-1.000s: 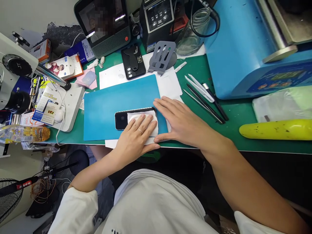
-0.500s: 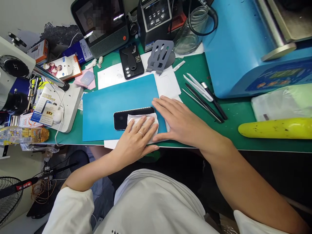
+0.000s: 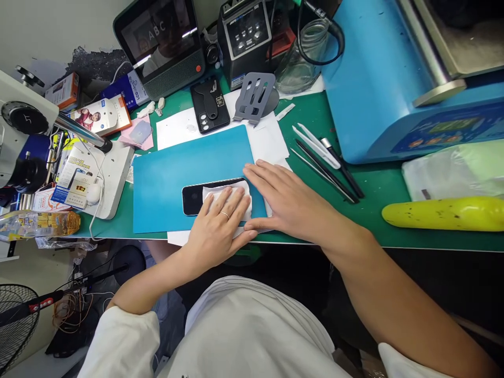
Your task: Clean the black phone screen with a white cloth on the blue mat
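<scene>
A smartphone point(image 3: 191, 202) with a dark screen lies face up on a blue mat point(image 3: 161, 176). Over its right part is a white wipe point(image 3: 247, 188). My left hand point(image 3: 214, 228), a ring on one finger, rests flat on the wipe with fingers stretched out and slightly apart, pressing it to the screen. At the phone's right end, my right hand point(image 3: 291, 207) is open, its thumb spread from the fingers, and it holds nothing. The fingertips lie at the mat's right edge; whether they touch the phone I cannot tell.
Behind the mat are a black phone case point(image 3: 210, 105) and a grey folding stand point(image 3: 255, 97). Tweezers and pen-like tools point(image 3: 326, 163) lie to the right, before a large blue machine point(image 3: 366, 105). A microscope base point(image 3: 118, 184) stands left; a yellow-green object point(image 3: 441, 214) lies right.
The head view has shifted slightly. My left hand and the wipe have slid a little to the left over the phone; my right hand keeps its place at the phone's end.
</scene>
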A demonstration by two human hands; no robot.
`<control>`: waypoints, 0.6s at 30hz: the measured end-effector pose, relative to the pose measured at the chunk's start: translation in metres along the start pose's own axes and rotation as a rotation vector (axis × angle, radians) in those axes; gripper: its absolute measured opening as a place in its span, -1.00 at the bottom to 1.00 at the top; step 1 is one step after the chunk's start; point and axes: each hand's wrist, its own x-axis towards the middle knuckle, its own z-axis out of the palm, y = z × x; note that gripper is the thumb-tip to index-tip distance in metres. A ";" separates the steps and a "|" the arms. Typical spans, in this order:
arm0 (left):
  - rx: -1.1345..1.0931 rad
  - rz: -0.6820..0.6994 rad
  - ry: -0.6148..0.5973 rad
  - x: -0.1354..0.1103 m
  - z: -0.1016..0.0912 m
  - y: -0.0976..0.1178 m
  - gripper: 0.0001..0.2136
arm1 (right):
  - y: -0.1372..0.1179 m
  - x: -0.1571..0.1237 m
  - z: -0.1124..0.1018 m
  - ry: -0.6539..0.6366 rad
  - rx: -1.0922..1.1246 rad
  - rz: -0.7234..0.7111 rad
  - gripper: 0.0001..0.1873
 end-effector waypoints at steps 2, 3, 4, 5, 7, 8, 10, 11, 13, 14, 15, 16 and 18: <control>-0.005 -0.019 0.021 -0.004 0.001 0.001 -0.35 | -0.001 0.000 -0.001 0.006 0.007 0.010 0.14; -0.008 -0.031 0.033 -0.008 0.001 0.002 -0.35 | -0.002 0.001 -0.001 0.008 0.010 0.015 0.13; -0.011 -0.042 0.041 -0.012 0.001 0.003 -0.36 | -0.003 0.001 -0.002 0.010 0.011 0.021 0.12; -0.015 -0.053 0.042 -0.015 0.001 0.005 -0.36 | -0.004 0.001 -0.002 0.011 0.010 0.026 0.10; -0.025 -0.070 0.029 -0.018 0.000 0.007 -0.37 | -0.005 0.002 -0.002 0.012 0.001 0.028 0.07; -0.027 -0.075 0.022 -0.016 0.000 0.007 -0.37 | -0.006 0.002 -0.002 0.015 -0.006 0.027 0.05; -0.030 -0.077 0.013 -0.007 0.000 0.006 -0.38 | -0.006 0.002 -0.002 0.023 -0.014 0.029 0.03; -0.034 -0.074 0.013 -0.001 0.000 0.004 -0.38 | -0.006 0.002 -0.002 0.025 -0.013 0.032 0.02; -0.048 -0.075 0.020 0.008 0.001 0.002 -0.38 | -0.006 0.002 -0.002 0.025 -0.007 0.038 0.00; -0.057 -0.084 0.025 0.010 0.000 0.002 -0.39 | -0.006 0.002 -0.002 0.023 -0.002 0.042 0.00; -0.065 -0.096 0.033 0.010 0.000 0.004 -0.40 | -0.006 0.002 -0.002 0.021 0.002 0.047 0.00; -0.073 -0.110 0.043 0.009 0.000 0.006 -0.41 | -0.006 0.002 -0.002 0.018 0.003 0.053 0.00; -0.092 -0.135 0.062 0.002 -0.001 0.012 -0.42 | -0.006 0.002 -0.002 0.014 -0.001 0.060 -0.01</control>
